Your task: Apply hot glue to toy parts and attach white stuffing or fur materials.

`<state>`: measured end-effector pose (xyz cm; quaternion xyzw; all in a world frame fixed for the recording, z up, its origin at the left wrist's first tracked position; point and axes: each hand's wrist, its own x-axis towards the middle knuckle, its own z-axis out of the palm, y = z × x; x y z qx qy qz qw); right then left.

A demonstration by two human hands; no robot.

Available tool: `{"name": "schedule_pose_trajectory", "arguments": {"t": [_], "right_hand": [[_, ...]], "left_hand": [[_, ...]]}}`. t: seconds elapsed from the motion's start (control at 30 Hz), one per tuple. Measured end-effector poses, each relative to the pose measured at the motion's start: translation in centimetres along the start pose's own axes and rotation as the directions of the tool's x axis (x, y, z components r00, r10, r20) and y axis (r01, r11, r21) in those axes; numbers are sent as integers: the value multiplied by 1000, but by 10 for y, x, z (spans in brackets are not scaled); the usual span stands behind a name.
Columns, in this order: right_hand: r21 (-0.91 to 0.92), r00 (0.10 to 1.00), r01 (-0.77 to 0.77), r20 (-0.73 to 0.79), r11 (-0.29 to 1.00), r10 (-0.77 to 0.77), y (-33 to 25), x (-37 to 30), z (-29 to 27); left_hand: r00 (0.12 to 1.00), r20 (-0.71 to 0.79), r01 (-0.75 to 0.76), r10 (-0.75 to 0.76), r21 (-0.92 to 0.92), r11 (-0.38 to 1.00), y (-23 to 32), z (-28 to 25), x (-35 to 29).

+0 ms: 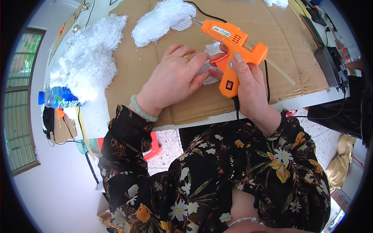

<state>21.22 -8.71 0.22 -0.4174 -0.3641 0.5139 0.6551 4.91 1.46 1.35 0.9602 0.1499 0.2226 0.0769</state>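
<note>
My right hand (pixel 250 83) is wrapped round the handle of an orange hot glue gun (pixel 233 42), its metal nozzle pointing to the far left. A pale glue stick (pixel 281 72) shows behind the gun's rear end. My left hand (pixel 176 75) is closed, its fingertips on a small white frilly piece (pixel 210 73) over the cardboard. Both hands nearly meet at this piece, and they hide much of it. Just beyond my left hand lies a larger bundle of white fringed material (pixel 163 21).
A brown cardboard sheet (pixel 132 93) covers the white table. A heap of white fringe (pixel 93 58) and a blue-capped bottle (pixel 60 97) are at the left. On the right stand a dark box (pixel 326 66) with cables and a person's dark-clothed leg (pixel 338 112).
</note>
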Motion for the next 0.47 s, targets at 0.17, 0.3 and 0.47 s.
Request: {"name": "schedule_pose_trajectory", "arguments": {"t": [0.17,0.3,0.47], "right_hand": [[80,997,4,-73,997,2,0,1,3],[148,993,-11,-115,989,29,-4,-1,2],[241,990,-52,-113,969,81,0,2,1]], "left_hand": [[976,-73,185,-206,-226,956,-6,-2,7],[899,31,383,-437,-541,749,-19,3,22],[909,160,413,-385,-477,776,-24,9,26]]}}
